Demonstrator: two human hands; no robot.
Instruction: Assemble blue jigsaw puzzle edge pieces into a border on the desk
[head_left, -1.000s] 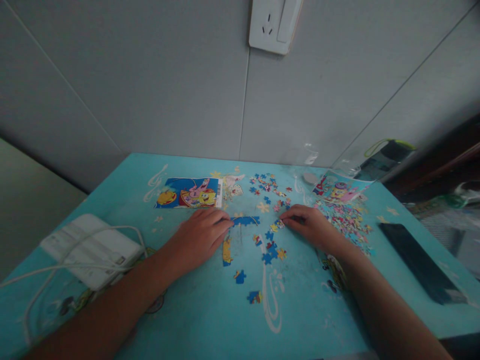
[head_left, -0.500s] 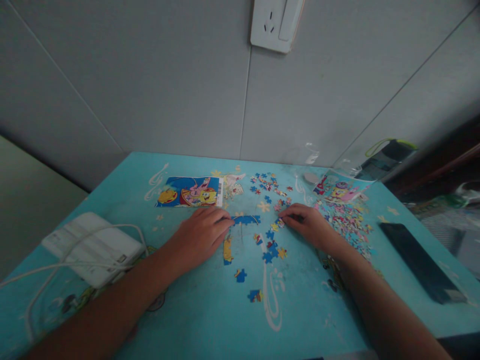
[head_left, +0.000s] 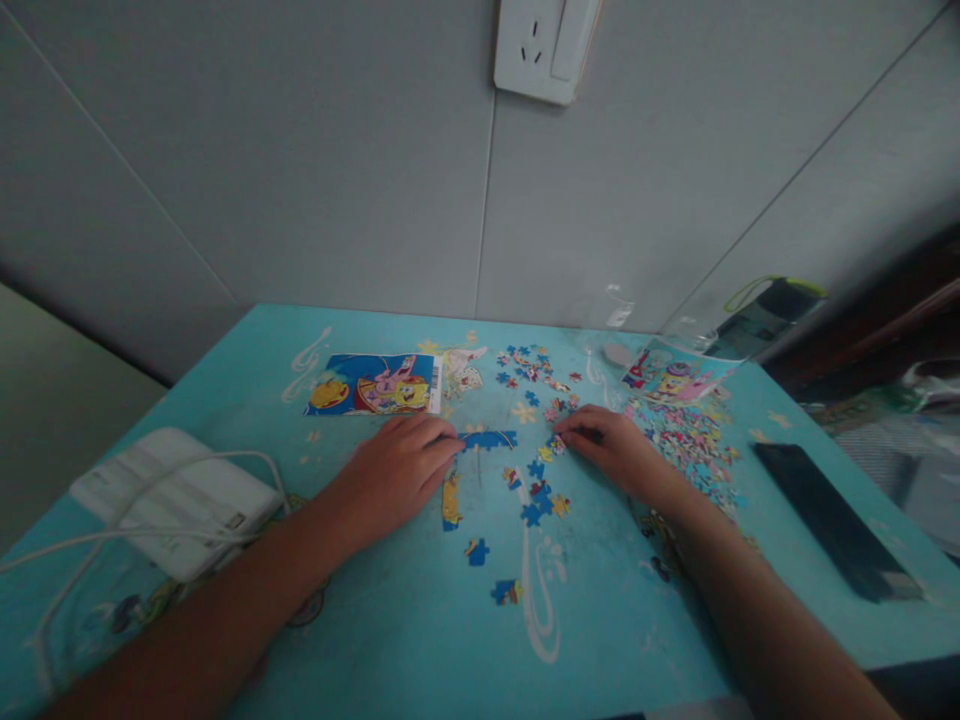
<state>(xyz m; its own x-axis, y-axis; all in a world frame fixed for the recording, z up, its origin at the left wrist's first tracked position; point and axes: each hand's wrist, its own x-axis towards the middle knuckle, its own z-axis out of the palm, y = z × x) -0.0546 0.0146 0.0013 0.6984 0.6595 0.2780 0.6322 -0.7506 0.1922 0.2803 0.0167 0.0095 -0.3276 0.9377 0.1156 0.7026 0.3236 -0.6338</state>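
Almost nothing moves since a second ago: my hands stay planted, only the view drifts slightly, so the fitting is still in progress, I judge. My left hand (head_left: 397,470) lies flat, fingers together, tips touching the left end of the joined blue strip (head_left: 489,439) mid-table (head_left: 390,640). Strip is short, flat, a few dark-blue pieces locked in a row. My right hand (head_left: 615,450) pinches at a small piece (head_left: 556,446) just right of the strip; can't tell if it's truly gripped
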